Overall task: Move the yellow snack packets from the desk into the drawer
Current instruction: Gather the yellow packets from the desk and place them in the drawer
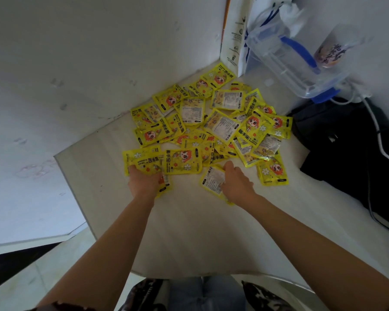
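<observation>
A loose heap of several yellow packets (220, 122) with a red-haired cartoon face lies on the pale desk (189, 232), spreading toward the back corner. My left hand (145, 179) rests at the heap's near left edge, fingers curled around one or two yellow packets (144, 163). My right hand (236, 180) presses on a single packet (212, 181) that lies label side up at the near edge, thumb and fingers closing over it. No drawer is in view.
White walls close the desk on the left and back. A clear plastic box with blue handle (294, 61) and a cup (332, 49) stand at the back right. A black bag (350, 149) with white cables lies on the right. The desk's left edge drops to the floor.
</observation>
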{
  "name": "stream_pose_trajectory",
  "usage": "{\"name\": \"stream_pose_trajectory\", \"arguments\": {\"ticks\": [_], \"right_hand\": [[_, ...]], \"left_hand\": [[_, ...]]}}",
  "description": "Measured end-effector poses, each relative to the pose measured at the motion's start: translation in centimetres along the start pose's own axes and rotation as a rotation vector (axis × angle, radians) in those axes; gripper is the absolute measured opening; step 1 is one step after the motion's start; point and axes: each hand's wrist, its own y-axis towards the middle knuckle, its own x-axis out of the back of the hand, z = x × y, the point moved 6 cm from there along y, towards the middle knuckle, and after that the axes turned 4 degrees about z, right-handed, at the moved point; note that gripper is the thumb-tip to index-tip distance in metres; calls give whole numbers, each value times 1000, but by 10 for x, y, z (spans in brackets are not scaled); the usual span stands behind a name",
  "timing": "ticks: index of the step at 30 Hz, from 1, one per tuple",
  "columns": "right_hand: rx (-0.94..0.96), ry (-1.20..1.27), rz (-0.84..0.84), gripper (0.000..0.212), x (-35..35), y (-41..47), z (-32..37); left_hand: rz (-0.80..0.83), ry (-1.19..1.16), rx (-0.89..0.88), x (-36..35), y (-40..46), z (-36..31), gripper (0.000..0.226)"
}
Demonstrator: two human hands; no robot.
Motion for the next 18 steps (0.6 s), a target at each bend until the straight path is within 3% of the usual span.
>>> {"name": "stream_pose_trajectory", "arguments": {"ticks": [5,9,14,18], "right_hand": [[213,89,38,58,3,0,21],[283,112,82,78,5,5,44],[367,-92,89,45,17,15,73],[409,-205,159,37,22,20,93]], "left_hand": [[-2,85,-113,18,5,-2,61],[50,280,-235,32,20,-12,53],[114,472,-363,40,38,-34,29],[193,620,-444,36,57,-49,36]]}}
